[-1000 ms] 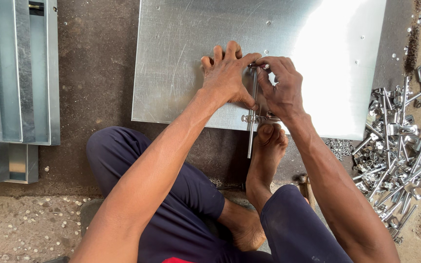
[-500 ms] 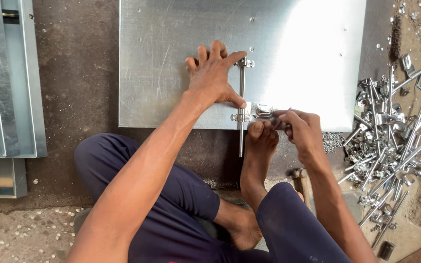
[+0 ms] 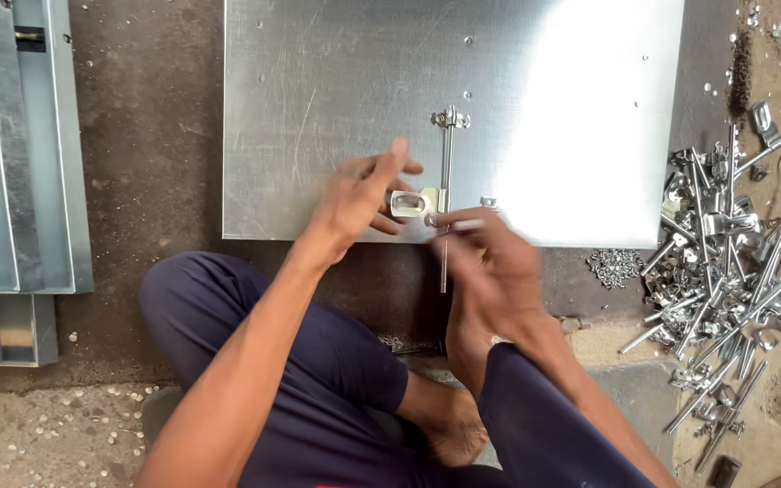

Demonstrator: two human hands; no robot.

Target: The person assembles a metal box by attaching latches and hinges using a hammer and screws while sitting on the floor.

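Observation:
A large shiny metal sheet (image 3: 318, 90) lies flat on the ground in front of me. A thin sliding-bolt rod (image 3: 446, 163) rests upright on it, its lower end past the sheet's near edge. My left hand (image 3: 359, 203) reaches in from the left, its thumb and fingers around a small silver latch bracket (image 3: 409, 203) beside the rod. My right hand (image 3: 490, 267) is blurred, just below and to the right of the bracket. Its fingertips pinch a small pale metal pin (image 3: 465, 222) close to the rod.
A heap of bolt rods and brackets (image 3: 725, 262) lies at the right, with a small pile of screws (image 3: 615, 267) by the sheet's corner. Folded metal channels (image 3: 11, 154) lie at the left. My crossed legs and bare foot (image 3: 454, 425) are below the sheet.
My left hand has dropped from the top of the rod to the bracket at its middle. My right hand has moved left, in under the bracket. The rod's top end now shows bare.

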